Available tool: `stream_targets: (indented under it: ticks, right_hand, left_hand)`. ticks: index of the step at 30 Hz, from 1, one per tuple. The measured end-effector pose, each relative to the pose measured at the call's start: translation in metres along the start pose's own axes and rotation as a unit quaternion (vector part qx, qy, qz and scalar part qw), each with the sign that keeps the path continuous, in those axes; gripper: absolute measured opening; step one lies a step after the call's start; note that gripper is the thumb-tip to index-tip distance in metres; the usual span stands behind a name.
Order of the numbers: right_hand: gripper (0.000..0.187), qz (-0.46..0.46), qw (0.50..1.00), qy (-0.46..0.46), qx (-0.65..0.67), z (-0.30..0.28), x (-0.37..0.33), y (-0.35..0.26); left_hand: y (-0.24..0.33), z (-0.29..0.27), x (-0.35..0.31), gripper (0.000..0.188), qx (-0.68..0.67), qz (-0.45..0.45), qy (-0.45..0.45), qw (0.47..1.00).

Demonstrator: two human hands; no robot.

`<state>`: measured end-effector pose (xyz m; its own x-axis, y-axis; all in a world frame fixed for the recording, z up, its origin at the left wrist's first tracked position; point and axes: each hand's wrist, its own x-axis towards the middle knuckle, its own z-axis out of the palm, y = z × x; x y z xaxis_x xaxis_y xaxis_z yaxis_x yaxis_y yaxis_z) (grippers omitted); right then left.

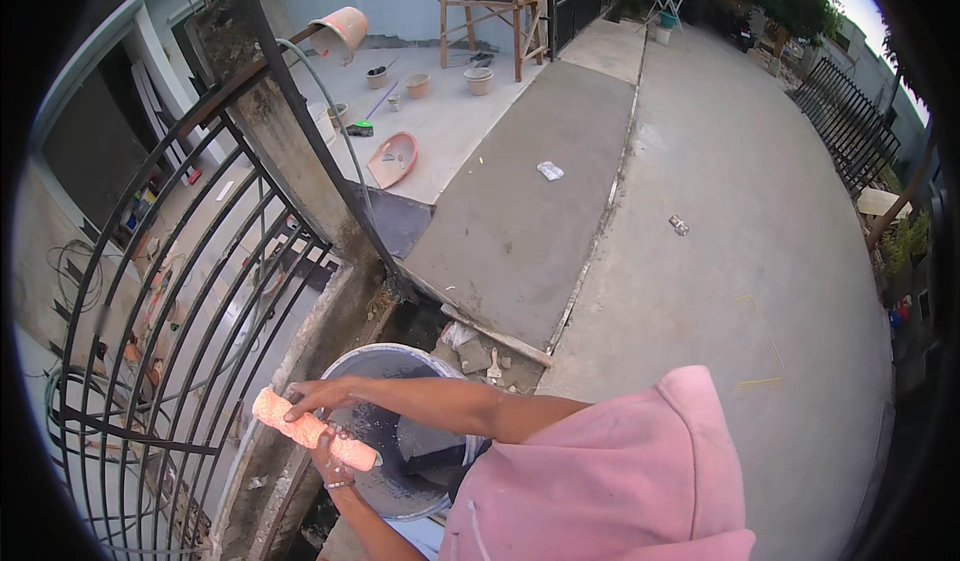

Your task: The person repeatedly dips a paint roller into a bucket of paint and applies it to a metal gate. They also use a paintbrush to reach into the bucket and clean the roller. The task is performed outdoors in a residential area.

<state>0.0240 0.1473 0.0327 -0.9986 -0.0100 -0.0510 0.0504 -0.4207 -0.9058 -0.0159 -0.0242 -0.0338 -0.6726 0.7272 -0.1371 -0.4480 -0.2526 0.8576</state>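
Observation:
A peach-orange, rough-textured tube that looks like a paint roller sleeve (345, 450) slants between my two hands. My right hand (322, 397) reaches across from the pink sleeve and grips it nearer its upper left end. Below that, my left hand (328, 453), with a bracelet at the wrist, closes round its middle from underneath. Its lower right end hangs over the rim of a large round tub (455, 363), grey inside, with what looks like a grey board or liquid in it. My right forearm hides part of the tub.
Left of the tub stands a black metal fence (170, 361) beside a concrete post (280, 141). Debris and a paintbrush (494, 364) lie beyond the tub. Farther off are a pink basin (393, 160), small buckets (479, 81), a wooden trestle (490, 21) and a concrete driveway (720, 261).

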Motion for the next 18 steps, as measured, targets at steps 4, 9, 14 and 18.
stream_targets:
  ticks: [4, 9, 14, 18]
  right_hand:
    - [0.061, 0.053, 0.976, -0.200, 0.064, -0.017, 0.016, 0.027]
    - [0.037, 0.047, 0.999, -0.011, 0.010, -0.002, -0.005, 0.016]
    - [0.028, -0.035, 0.988, 0.111, -0.105, 0.012, -0.004, 0.009]
    - [0.031, 0.004, 0.942, 0.240, -0.235, 0.027, 0.005, 0.015]
  left_hand:
    - [0.003, 0.013, 0.009, 0.044, -0.097, -0.052, -0.103, 0.988]
    - [0.003, 0.027, 0.008, 0.030, 0.013, -0.068, 0.007, 0.998]
    - [0.004, 0.025, 0.016, 0.031, 0.184, -0.015, 0.077, 0.980]
    - [-0.016, 0.016, 0.018, 0.034, 0.347, 0.070, 0.165, 0.920]
